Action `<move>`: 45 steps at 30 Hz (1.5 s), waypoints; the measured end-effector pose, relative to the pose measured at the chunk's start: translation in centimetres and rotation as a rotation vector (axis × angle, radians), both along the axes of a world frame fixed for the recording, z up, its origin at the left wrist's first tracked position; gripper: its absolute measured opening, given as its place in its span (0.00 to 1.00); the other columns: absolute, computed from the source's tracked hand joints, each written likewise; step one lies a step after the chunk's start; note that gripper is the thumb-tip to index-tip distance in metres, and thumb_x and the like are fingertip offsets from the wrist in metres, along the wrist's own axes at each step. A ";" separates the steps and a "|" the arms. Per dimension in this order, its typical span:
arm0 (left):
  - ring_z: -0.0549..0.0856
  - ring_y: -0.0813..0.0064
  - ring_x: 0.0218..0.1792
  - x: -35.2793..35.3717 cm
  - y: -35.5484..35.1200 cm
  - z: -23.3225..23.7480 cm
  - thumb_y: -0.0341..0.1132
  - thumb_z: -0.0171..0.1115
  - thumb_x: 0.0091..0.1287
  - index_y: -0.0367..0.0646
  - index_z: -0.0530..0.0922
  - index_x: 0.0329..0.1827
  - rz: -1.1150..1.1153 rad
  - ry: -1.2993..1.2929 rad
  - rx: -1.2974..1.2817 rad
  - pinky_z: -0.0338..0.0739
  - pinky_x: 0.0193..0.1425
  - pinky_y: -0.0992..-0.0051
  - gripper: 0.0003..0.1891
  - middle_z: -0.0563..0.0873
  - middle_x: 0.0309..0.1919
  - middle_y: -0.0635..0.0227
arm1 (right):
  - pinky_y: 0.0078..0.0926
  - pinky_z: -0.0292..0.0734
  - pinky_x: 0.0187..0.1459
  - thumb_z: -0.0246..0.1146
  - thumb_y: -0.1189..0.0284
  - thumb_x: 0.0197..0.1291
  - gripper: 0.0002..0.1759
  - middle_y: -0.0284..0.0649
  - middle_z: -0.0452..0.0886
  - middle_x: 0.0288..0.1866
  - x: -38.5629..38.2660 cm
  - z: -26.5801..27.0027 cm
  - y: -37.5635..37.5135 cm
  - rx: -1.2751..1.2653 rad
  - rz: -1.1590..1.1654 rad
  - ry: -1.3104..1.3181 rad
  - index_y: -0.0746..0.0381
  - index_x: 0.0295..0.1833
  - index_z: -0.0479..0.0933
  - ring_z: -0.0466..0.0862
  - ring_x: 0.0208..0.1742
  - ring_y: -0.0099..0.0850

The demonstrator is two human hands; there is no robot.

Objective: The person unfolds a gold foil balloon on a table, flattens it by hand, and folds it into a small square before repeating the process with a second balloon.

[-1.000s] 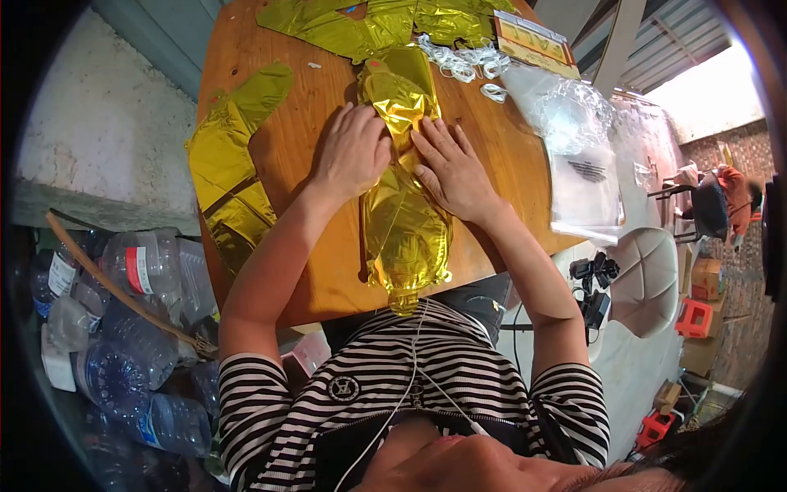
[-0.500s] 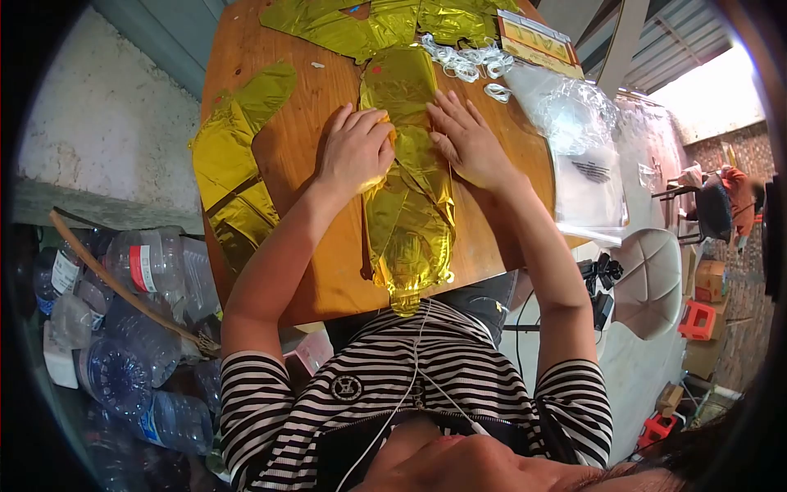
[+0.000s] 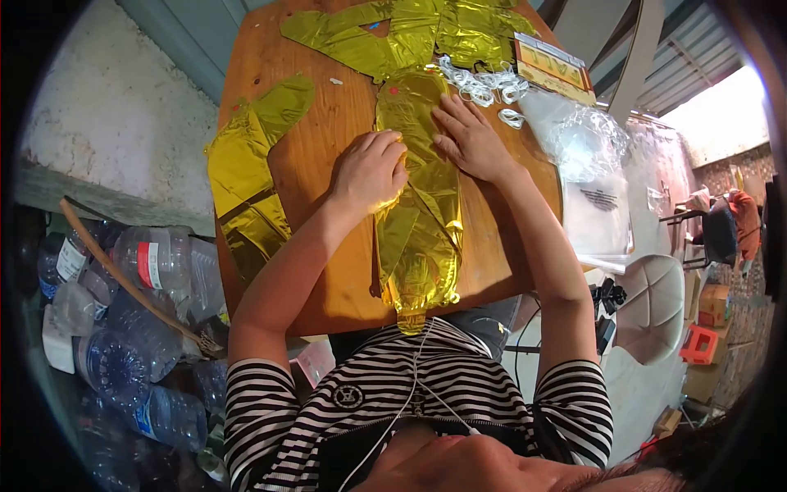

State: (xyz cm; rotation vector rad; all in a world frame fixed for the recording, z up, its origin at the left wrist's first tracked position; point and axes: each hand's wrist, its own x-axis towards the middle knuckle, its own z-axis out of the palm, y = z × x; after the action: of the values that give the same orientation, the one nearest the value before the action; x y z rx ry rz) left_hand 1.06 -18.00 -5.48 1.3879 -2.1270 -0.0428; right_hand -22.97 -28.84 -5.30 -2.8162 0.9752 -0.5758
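A flat gold foil balloon [image 3: 422,234] lies lengthwise on the wooden table, its narrow tail over the near edge. My left hand [image 3: 370,172] is closed on the balloon's left edge, with fingers curled over the foil. On the opposite side, my right hand [image 3: 475,141] rests with its fingers stretched out, the fingertips against the balloon's upper right edge. A second gold foil balloon [image 3: 242,164] lies to the left, partly hidden at its lower end by my left forearm. More gold foil [image 3: 402,37] is spread at the far end.
White string bundles [image 3: 479,86] lie beside a printed card [image 3: 553,66] at the far right of the wooden table [image 3: 328,107]. Clear plastic bags [image 3: 594,193] cover the right side. Plastic bottles [image 3: 123,357] are piled at lower left; a chair [image 3: 652,307] stands right.
The camera view has shifted, so the table appears lower and further right. My right hand has slid slightly toward the balloon's far end. My left hand keeps its place on the foil.
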 end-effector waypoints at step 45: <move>0.75 0.67 0.72 5.5 -0.2 0.9 0.41 0.61 0.75 0.44 0.81 0.65 -0.110 -0.268 -0.033 0.58 0.83 0.55 0.19 0.82 0.67 0.67 | 0.53 0.56 0.82 0.67 0.50 0.66 0.30 0.46 0.74 0.77 1.3 2.6 11.5 0.100 0.498 0.003 0.61 0.64 0.82 0.70 0.80 0.45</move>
State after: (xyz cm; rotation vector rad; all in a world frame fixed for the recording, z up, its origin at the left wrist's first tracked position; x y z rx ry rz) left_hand 6.57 -18.18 -4.60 1.3169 -2.4110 0.1421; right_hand -21.66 -17.31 -2.67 -2.8075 0.2648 -0.4412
